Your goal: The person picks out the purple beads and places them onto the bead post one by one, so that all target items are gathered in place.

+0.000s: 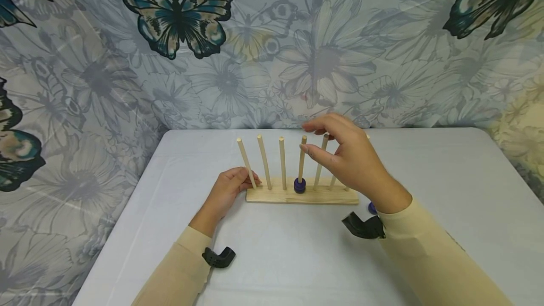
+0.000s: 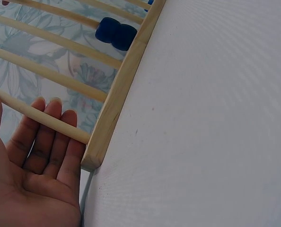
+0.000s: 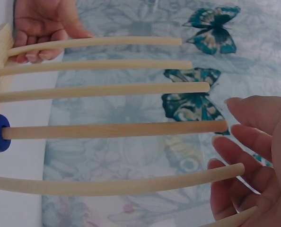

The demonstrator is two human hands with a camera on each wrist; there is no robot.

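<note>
Two cream sleeves (image 1: 442,254) reach in from the near edge over a white tabletop (image 1: 280,254), a black curved bracket (image 1: 218,259) at each wrist. Farther in, on the right, a blue-purple ring (image 1: 371,208) lies on the tabletop, partly hidden by the right wrist. Beyond it, near the middle, sits a wooden peg board (image 1: 272,196) with a row of upright dowels. The left hand (image 1: 229,185) holds the leftmost dowel (image 1: 246,162) near its base, thumb on one side and fingers on the other. Two more rings (image 1: 299,186) are stacked around the fourth dowel (image 1: 302,159) from the left, down at the board. The right hand (image 1: 352,155) is loosely spread and holds nothing, its thumb and fingertips near that dowel's top. At the far side rises a grey-blue floral backdrop (image 1: 255,91) printed with teal butterflies (image 1: 176,18).
</note>
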